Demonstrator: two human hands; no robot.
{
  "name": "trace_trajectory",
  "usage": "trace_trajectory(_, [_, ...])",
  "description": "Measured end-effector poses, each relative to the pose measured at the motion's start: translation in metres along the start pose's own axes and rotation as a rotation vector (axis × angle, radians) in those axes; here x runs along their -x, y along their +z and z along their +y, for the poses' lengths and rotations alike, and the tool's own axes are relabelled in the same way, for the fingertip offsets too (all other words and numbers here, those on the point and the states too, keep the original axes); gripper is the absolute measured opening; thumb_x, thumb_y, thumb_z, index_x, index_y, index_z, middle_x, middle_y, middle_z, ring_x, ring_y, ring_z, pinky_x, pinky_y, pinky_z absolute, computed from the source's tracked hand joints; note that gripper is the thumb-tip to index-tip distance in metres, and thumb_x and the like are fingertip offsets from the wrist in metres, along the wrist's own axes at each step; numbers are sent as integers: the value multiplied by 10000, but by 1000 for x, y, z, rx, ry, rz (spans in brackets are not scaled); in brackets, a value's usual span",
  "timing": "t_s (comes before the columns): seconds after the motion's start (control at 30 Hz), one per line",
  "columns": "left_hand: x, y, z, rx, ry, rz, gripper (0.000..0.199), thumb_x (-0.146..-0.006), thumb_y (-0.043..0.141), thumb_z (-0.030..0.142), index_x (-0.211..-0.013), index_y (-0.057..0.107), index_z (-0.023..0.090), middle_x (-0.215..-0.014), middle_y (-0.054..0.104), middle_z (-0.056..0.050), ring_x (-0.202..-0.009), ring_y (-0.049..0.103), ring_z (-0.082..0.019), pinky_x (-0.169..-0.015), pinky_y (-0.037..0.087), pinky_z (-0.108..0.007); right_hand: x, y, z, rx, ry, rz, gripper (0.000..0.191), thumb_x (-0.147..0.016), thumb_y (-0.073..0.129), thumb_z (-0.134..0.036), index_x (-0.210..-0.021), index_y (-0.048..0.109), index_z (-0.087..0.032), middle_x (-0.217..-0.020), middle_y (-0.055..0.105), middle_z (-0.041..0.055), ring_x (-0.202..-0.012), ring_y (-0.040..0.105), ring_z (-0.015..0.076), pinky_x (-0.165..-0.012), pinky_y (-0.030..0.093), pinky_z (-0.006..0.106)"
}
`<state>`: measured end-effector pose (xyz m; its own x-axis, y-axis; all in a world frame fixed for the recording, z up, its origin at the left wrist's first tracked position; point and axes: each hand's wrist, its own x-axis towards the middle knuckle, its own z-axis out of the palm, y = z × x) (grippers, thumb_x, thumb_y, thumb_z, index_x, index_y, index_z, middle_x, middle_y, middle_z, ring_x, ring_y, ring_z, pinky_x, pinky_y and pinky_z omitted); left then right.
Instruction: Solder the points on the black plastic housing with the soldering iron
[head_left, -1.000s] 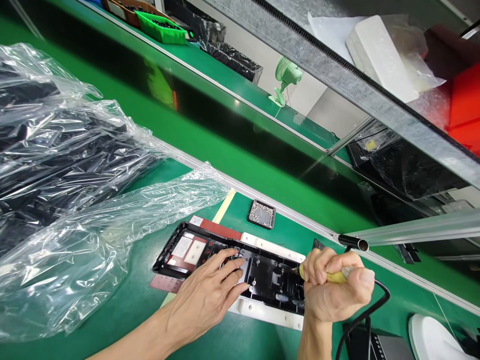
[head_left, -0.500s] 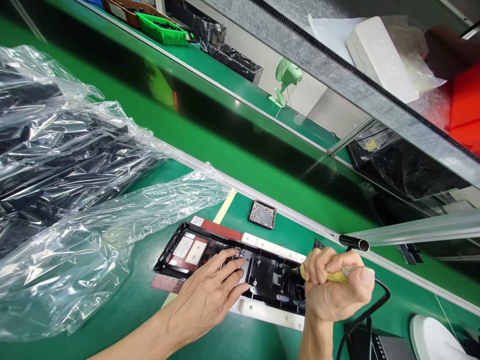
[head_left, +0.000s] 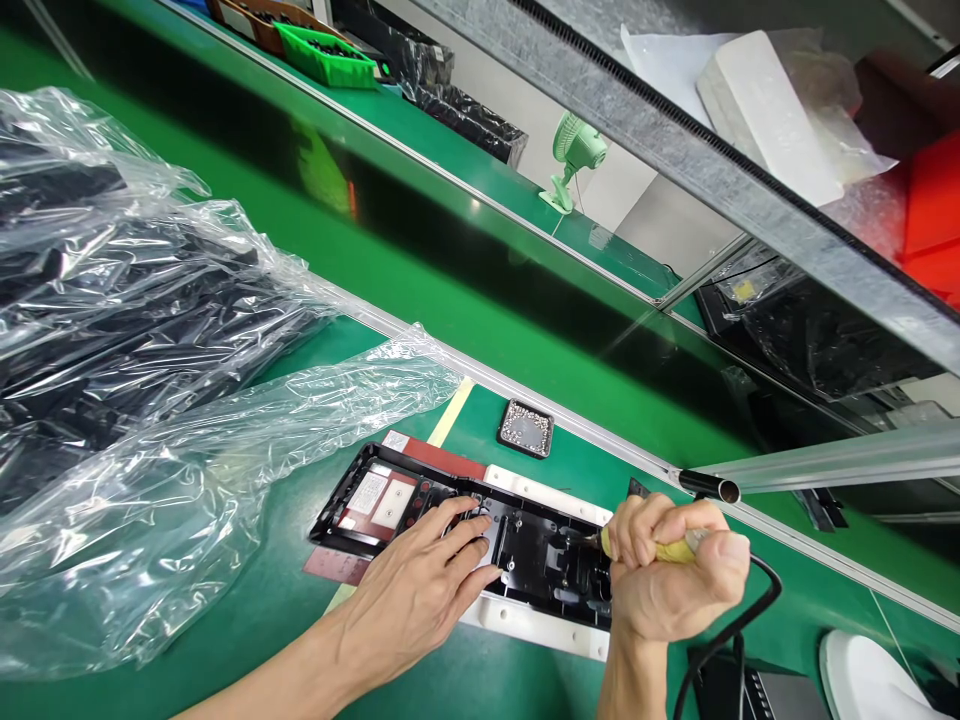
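Observation:
A long black plastic housing (head_left: pixel 525 555) lies open side up across a white fixture (head_left: pixel 538 622) with a reddish-brown board (head_left: pixel 450 460) under its left part. My left hand (head_left: pixel 424 575) rests on the housing, its fingers spread over a pale plate near the middle. Wrapped in a fist, my right hand (head_left: pixel 667 570) grips a corded soldering iron by its yellow handle (head_left: pixel 675 550). The iron's metal end points left, down into the right part of the housing. My fist hides the housing's right end, and what the tip touches is hard to make out.
Beyond the housing sits a small black tray (head_left: pixel 526 428) of tiny metal screws. Clear plastic bags (head_left: pixel 150 400) with dark parts cover the left side. A black cord (head_left: pixel 757 600) loops down by a dark box (head_left: pixel 757 680). A metal shelf edge (head_left: pixel 712 160) crosses above right.
Hardly anything differs. Both hands, the soldering iron and the housing hold the same places; the view has only shifted very slightly.

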<state>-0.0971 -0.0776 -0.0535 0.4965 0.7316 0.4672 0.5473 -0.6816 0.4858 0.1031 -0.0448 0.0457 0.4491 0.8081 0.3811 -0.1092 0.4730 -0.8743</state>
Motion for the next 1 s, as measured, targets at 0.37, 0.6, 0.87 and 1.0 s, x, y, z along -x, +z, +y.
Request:
trace_trajectory(0.37, [1, 2, 0, 7, -4, -9, 245, -1048, 476, 242, -1095, 690, 133, -1163, 701, -86, -1215, 606, -267, -1047, 535, -485, 0, 0, 1, 0, -11, -14, 316, -869, 484, -315, -583, 501, -181, -385, 392, -51, -306, 308, 78, -308, 286, 181])
trace_trajectory(0.6, [-1, 0, 0, -8, 4, -18, 258, -1048, 467, 245, -1086, 696, 134, -1158, 704, -77, -1219, 602, -264, -1066, 530, -473, 0, 0, 1, 0, -4, -16, 302, -853, 488, -309, -579, 503, -182, -386, 391, -50, -306, 302, 78, -307, 282, 186])
trace_trajectory(0.87, [-1, 0, 0, -3, 0, -7, 262, -1051, 459, 244, -1093, 695, 138, -1155, 704, -82, -1217, 604, -263, -1057, 535, -475, 1, 2, 1, 3, -9, -13, 318, -865, 486, -317, -578, 501, -180, -384, 387, -50, -308, 303, 76, -308, 281, 181])
trace_trajectory(1.0, [-1, -1, 0, -19, 13, -3, 261, -1047, 467, 240, -1076, 700, 127, -1141, 706, -75, -1207, 602, -266, -1087, 520, -464, 1, 1, 1, 8, -15, -13, 309, -859, 492, -313, -580, 498, -180, -385, 388, -51, -308, 303, 76, -310, 281, 180])
